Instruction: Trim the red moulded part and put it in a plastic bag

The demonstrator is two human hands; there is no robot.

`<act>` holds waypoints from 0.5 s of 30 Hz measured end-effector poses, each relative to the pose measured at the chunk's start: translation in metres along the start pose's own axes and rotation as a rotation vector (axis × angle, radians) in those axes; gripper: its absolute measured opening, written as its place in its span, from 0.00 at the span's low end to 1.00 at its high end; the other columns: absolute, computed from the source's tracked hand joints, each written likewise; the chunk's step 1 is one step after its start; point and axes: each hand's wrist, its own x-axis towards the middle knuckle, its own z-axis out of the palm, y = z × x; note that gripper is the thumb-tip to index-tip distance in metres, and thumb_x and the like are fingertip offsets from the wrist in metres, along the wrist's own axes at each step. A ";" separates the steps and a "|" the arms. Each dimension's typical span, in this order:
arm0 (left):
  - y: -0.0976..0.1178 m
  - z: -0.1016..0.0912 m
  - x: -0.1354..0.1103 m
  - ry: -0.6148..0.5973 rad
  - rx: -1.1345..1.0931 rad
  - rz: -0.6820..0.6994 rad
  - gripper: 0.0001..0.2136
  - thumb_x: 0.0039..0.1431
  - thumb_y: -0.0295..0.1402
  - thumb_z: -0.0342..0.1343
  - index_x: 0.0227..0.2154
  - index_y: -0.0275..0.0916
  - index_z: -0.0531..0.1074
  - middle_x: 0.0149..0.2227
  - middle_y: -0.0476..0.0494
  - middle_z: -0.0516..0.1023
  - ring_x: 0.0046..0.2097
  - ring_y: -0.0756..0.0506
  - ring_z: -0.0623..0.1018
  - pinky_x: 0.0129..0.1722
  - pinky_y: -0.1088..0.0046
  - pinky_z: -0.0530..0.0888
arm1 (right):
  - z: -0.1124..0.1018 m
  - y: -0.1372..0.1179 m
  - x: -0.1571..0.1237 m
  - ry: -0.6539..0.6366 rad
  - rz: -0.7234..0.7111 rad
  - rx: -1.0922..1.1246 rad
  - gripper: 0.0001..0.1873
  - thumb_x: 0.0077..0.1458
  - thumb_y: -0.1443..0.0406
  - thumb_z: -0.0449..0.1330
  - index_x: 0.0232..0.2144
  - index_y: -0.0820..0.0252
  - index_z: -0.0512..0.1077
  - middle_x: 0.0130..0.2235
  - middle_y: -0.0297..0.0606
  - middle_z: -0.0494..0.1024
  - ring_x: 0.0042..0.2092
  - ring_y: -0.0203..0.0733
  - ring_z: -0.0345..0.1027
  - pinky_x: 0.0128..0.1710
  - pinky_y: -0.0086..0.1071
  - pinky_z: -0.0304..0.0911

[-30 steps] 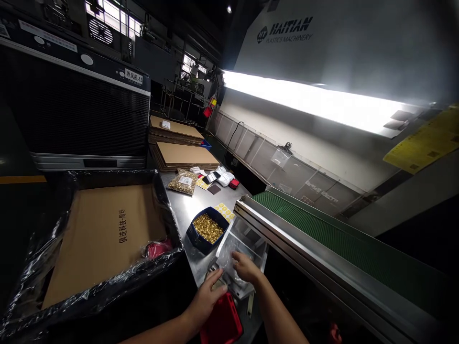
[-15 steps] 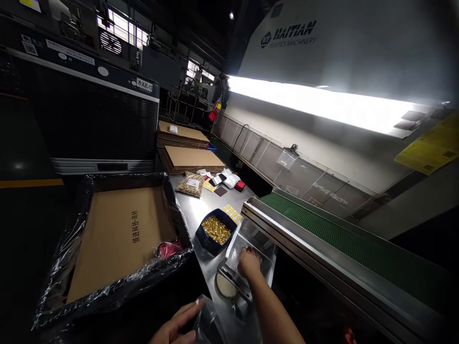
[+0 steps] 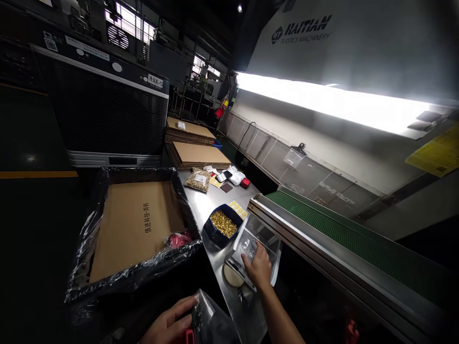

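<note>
At the bottom, my left hand (image 3: 170,321) pinches the edge of a clear plastic bag (image 3: 211,317). A red piece (image 3: 189,336) shows just under those fingers; its kind cannot be made out. My right hand (image 3: 258,267) is over a white divided tray (image 3: 276,270), thumb and fingers apart. Crinkled clear plastic (image 3: 247,245) lies in the tray by its fingertips; I cannot tell whether they touch it. Behind the tray sits a dark blue bin (image 3: 215,235) of small brass-coloured metal parts (image 3: 225,223).
To the left stands a box lined with black plastic (image 3: 107,267), holding cardboard (image 3: 132,224) and a red bagged item (image 3: 179,239). A green conveyor (image 3: 315,215) runs along the right. A bag of brass-coloured parts (image 3: 198,180), a phone (image 3: 224,176) and stacked cardboard (image 3: 201,153) lie farther back.
The view has shifted, so the scene sits farther right. My right hand's thumb and fingers have spread apart over the tray. More of the bag and the red piece show at my left hand.
</note>
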 end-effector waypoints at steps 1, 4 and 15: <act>0.001 0.000 -0.001 0.000 -0.017 -0.006 0.29 0.43 0.51 0.68 0.47 0.43 0.79 0.62 0.41 0.69 0.63 0.28 0.67 0.66 0.50 0.61 | -0.003 0.000 -0.007 0.030 0.002 0.031 0.36 0.56 0.54 0.54 0.61 0.70 0.57 0.64 0.61 0.58 0.65 0.65 0.50 0.62 0.54 0.51; 0.005 -0.002 -0.002 -0.047 -0.067 -0.051 0.28 0.44 0.50 0.68 0.48 0.42 0.79 0.60 0.40 0.71 0.59 0.29 0.71 0.64 0.52 0.65 | -0.016 0.000 -0.031 0.088 0.003 0.148 0.28 0.58 0.53 0.52 0.53 0.68 0.66 0.60 0.59 0.64 0.63 0.61 0.55 0.62 0.50 0.52; 0.017 0.013 -0.013 -0.434 0.548 -0.143 0.25 0.54 0.57 0.58 0.41 0.41 0.81 0.47 0.40 0.77 0.40 0.43 0.75 0.39 0.70 0.73 | -0.056 -0.033 -0.156 -0.772 -0.147 0.761 0.32 0.48 0.53 0.67 0.55 0.52 0.71 0.52 0.43 0.78 0.50 0.52 0.72 0.47 0.38 0.68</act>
